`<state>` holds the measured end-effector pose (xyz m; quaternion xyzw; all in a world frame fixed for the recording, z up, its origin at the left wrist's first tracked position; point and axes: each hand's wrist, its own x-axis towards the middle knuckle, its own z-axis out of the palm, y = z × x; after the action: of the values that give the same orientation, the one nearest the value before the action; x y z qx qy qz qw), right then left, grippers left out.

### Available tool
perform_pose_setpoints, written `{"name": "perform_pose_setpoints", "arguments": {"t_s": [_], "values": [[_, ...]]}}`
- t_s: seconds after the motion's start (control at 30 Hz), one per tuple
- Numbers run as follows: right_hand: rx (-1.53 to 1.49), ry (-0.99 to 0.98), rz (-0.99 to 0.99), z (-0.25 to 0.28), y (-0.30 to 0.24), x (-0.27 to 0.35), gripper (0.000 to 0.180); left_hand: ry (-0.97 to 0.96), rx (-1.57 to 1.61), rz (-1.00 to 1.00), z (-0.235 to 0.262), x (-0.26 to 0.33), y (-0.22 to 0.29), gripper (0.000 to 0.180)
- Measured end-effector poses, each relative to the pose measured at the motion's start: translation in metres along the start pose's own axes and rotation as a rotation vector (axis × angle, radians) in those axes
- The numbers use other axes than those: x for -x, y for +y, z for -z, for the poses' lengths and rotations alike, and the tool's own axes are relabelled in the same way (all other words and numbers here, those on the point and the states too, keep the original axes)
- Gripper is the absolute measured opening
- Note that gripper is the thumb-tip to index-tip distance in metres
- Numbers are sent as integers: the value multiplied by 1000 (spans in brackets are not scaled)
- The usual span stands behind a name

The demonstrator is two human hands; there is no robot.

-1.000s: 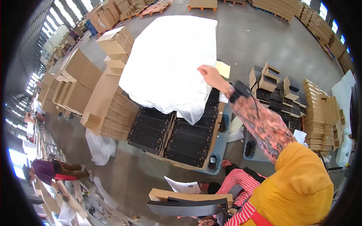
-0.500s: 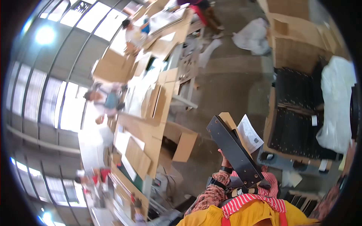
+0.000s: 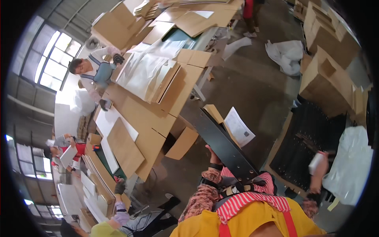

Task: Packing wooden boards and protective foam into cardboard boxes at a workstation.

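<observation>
My left hand (image 3: pixel 214 157) grips a long black panel (image 3: pixel 227 144) with holes near its near end. The thumb shows at the panel's left edge; the other fingers are hidden by it. Behind the panel are a tan cardboard strip (image 3: pixel 213 113) and a printed white sheet (image 3: pixel 238 127), both sticking out at the far end. My right hand (image 3: pixel 323 170) reaches over a stack of black panels (image 3: pixel 294 154) on the right. A small white piece (image 3: pixel 315 163) lies against its fingers; motion blur hides whether they grip it.
A long cardboard-covered table (image 3: pixel 158 118) with boards runs along the left. Co-workers stand at it, one in a blue apron (image 3: pixel 103 74). Cardboard boxes (image 3: pixel 325 77) and clear plastic wrap (image 3: pixel 349 166) are on the right. More plastic (image 3: pixel 286 57) lies on the floor.
The view has turned, and the table and co-workers show more clearly. My right hand has come from the right edge to over the black stack. The left hand still holds the panel.
</observation>
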<state>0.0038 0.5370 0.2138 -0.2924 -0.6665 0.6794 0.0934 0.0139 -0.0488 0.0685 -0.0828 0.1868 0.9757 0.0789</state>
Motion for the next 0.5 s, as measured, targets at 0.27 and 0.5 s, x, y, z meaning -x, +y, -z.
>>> {"name": "perform_pose_setpoints", "arguments": {"t_s": [0.27, 0.5], "values": [[319, -1424, 33, -481, -150, 100, 21, 280, -98, -289, -20, -44, 149, 107], [771, -1958, 375, -720, -110, 129, 75, 387, -90, -424, 7, -47, 237, 105]]}}
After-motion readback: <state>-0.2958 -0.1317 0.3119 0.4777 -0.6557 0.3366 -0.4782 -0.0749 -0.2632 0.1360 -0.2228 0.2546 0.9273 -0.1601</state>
